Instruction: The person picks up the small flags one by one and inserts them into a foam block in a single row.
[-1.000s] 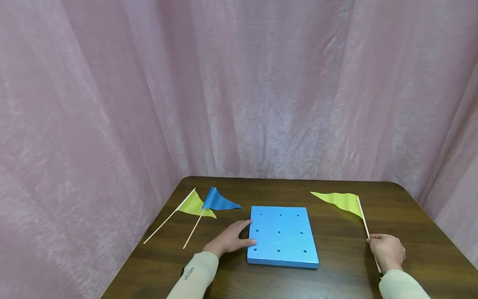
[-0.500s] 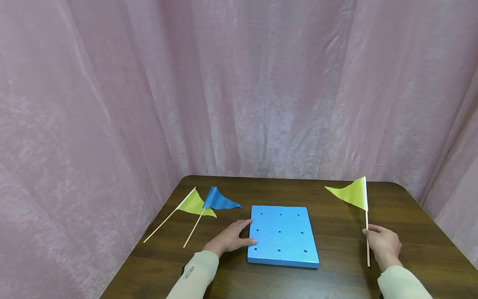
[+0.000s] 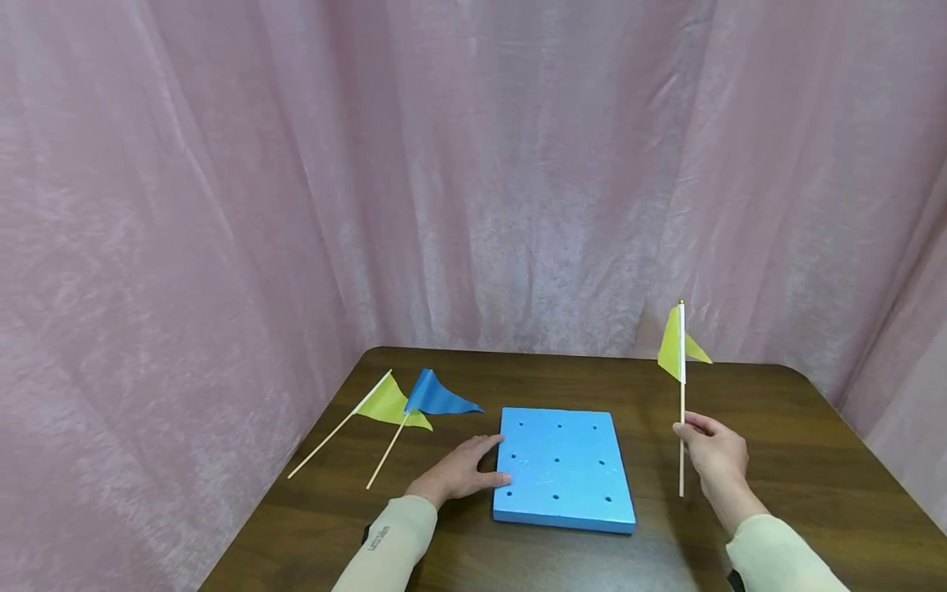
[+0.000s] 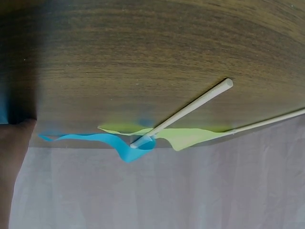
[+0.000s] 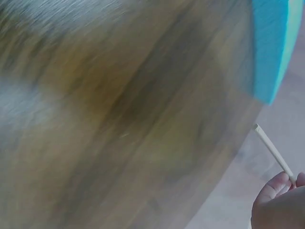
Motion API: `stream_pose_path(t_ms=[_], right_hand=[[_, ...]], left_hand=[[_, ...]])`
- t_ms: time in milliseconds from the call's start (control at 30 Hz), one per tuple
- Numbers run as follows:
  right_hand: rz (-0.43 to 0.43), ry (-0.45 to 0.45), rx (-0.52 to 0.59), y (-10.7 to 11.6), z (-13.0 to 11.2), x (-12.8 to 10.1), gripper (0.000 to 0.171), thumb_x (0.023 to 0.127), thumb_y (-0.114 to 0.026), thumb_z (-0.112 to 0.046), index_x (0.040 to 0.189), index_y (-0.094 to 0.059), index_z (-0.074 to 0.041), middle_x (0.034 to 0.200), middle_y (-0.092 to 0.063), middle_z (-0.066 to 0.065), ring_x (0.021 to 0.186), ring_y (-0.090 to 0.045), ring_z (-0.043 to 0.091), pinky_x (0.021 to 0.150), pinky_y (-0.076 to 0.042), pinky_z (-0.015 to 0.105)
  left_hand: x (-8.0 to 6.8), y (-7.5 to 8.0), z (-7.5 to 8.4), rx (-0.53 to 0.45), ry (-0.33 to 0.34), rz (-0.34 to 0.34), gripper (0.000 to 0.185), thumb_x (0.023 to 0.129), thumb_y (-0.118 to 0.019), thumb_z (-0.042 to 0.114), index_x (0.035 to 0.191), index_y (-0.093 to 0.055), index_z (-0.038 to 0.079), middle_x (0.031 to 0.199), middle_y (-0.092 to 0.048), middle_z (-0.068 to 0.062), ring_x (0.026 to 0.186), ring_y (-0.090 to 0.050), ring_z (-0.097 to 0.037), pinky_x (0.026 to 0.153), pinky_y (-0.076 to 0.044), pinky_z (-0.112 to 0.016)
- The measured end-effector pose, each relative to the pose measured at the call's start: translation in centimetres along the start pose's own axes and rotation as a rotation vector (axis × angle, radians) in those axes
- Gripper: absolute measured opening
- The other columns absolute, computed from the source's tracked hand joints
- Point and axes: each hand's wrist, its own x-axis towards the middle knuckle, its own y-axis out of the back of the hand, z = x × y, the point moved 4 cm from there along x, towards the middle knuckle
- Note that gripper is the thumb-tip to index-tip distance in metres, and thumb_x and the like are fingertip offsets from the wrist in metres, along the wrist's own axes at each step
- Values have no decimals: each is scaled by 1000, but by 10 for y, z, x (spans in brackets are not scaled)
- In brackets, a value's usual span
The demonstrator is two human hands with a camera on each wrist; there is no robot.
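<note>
My right hand point(image 3: 716, 448) pinches the wooden stick of a yellow-green pennant flag point(image 3: 672, 345), held upright to the right of the blue board. The lower end of that stick point(image 5: 272, 150) pokes out past the fingertips in the right wrist view. My left hand point(image 3: 462, 470) rests at the left edge of the light blue board point(image 3: 570, 477), thumb on its top and fingers along the side. Rows of small holes mark the board's face. In the left wrist view only part of the left hand point(image 4: 14, 157) shows.
Left of the board lie a blue pennant flag point(image 3: 438, 396) and a second yellow-green flag point(image 3: 381, 404), the blue one overlapping the other. All this is on a dark wooden table point(image 3: 518, 378). Pink curtains point(image 3: 481, 181) hang behind and at both sides.
My right hand has raised the yellow-green flag off the table, turned it upright and carried it leftward toward the board. The left hand has stayed at the board's edge.
</note>
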Motion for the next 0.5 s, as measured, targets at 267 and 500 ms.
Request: stream_pose_path(t_ms=[267, 500], right_hand=[[-85, 35, 127, -25, -22, -11, 42, 95, -69, -17, 131, -60, 2, 93, -63, -7, 80, -60, 4, 73, -54, 21], [-131, 85, 127, -43, -29, -29, 39, 94, -71, -21, 126, -63, -1, 95, -62, -2, 82, -59, 10, 73, -54, 21]], left_hand=[[0, 4, 2, -1, -6, 7, 82, 89, -62, 63, 155, -34, 24, 159, -32, -9, 145, -28, -31, 111, -31, -55], [-1, 2, 2, 0, 4, -5, 83, 89, -61, 65, 156, -33, 25, 159, -31, -8, 146, -27, -30, 112, -30, -55]])
